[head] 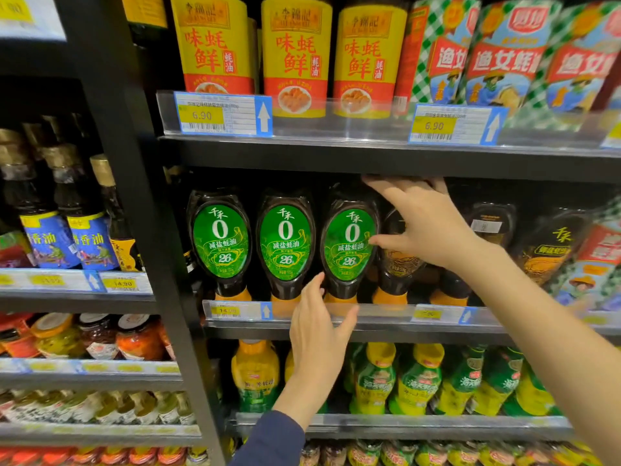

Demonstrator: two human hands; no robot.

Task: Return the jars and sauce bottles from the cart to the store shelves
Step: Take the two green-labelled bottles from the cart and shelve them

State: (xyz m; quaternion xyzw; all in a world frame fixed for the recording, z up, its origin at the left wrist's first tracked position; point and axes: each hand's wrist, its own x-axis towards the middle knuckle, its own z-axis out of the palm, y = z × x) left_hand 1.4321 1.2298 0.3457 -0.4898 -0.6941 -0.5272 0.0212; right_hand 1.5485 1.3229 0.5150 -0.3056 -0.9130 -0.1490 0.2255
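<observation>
Three dark squeeze bottles with green oval labels stand cap-down on the middle shelf (369,322). The third one (347,243) is between my hands. My right hand (420,220) reaches over its top right side, thumb touching the label's edge and fingers spread up to the shelf above. My left hand (319,327) rests open at its orange cap, fingertips against the lower left of the bottle. Neither hand closes fully around it. The cart is out of view.
More dark bottles with gold labels (400,260) stand right of it. Yellow-labelled oyster sauce bottles (295,58) fill the shelf above, green-yellow bottles (416,381) the shelf below. Left bay holds sesame oil bottles (89,237) and jars (137,338). A black upright (134,196) separates bays.
</observation>
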